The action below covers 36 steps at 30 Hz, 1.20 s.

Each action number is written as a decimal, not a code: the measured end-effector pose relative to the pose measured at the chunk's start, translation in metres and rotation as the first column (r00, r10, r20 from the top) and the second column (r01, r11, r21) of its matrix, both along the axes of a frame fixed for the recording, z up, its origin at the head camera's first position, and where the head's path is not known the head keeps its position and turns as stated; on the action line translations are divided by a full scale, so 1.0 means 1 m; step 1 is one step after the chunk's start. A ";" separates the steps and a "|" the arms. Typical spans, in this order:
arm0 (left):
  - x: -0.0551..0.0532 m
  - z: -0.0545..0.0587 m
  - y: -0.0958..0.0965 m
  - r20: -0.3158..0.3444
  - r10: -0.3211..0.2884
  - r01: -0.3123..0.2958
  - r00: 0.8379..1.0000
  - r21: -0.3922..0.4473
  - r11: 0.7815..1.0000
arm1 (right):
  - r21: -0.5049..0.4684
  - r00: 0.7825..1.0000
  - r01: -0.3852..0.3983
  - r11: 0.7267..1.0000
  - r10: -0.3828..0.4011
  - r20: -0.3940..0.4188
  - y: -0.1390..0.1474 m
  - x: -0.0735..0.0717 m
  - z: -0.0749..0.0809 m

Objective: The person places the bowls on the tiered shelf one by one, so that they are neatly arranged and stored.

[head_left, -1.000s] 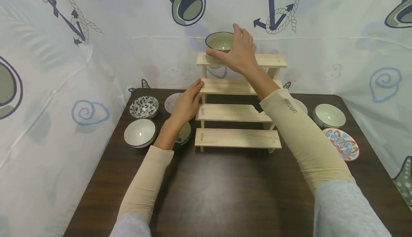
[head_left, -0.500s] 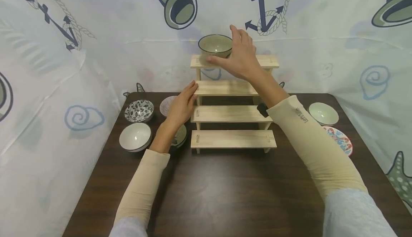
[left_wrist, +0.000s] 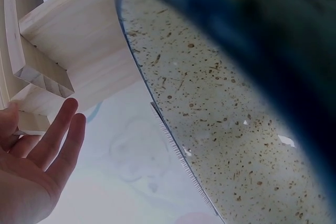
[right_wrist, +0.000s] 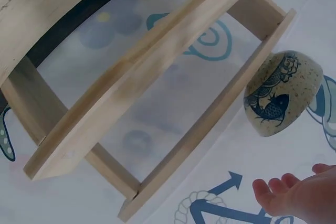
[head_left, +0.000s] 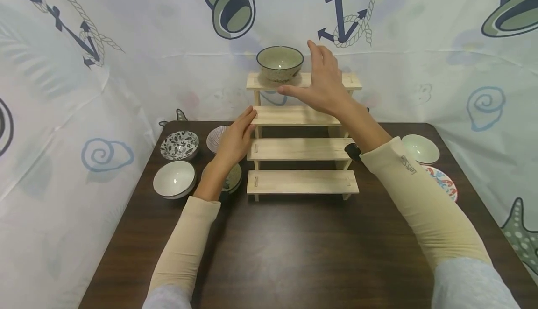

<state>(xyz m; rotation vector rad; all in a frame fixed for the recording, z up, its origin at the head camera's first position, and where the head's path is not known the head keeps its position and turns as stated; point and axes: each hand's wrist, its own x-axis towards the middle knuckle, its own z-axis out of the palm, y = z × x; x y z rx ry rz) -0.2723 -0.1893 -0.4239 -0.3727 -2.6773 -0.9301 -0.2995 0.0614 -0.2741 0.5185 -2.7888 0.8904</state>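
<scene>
- We see the speckled bowl (head_left: 280, 64) upright on the top step (head_left: 350, 81) of the wooden stand (head_left: 302, 182), toward its left end; the right wrist view shows us a blue fish painted on its side.
- We find the right hand (head_left: 323, 85) just beside that bowl, thumb and fingers spread wide — clear of its wall.
- We see the left hand (head_left: 235, 138) with fingers extended, their tips touching the left end of the second step from the top; the two hands are well apart.
- Around the left forearm we make out a floral bowl (head_left: 180, 144), a white bowl (head_left: 174, 179), a striped dish (head_left: 215, 138) and a dark-rimmed bowl (head_left: 233, 178), the last two partly hidden.
- Past the right sleeve (head_left: 424, 201) we see a pale bowl (head_left: 421, 149) and a red-and-blue plate (head_left: 445, 183), partly covered; all these stand on the dark table (head_left: 277, 248).
</scene>
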 end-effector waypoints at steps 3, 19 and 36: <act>-0.001 0.000 0.000 -0.004 0.001 -0.001 1.000 0.000 1.000 | -0.010 1.000 0.001 1.000 -0.001 -0.002 0.004 0.002 -0.001; 0.000 -0.003 0.001 0.003 -0.008 0.008 1.000 0.007 1.000 | -0.075 0.999 -0.022 0.997 0.019 -0.040 0.025 0.025 -0.006; -0.001 0.002 0.001 0.022 -0.014 0.014 1.000 0.013 1.000 | -0.136 0.998 -0.001 0.991 -0.008 -0.064 0.064 0.052 -0.016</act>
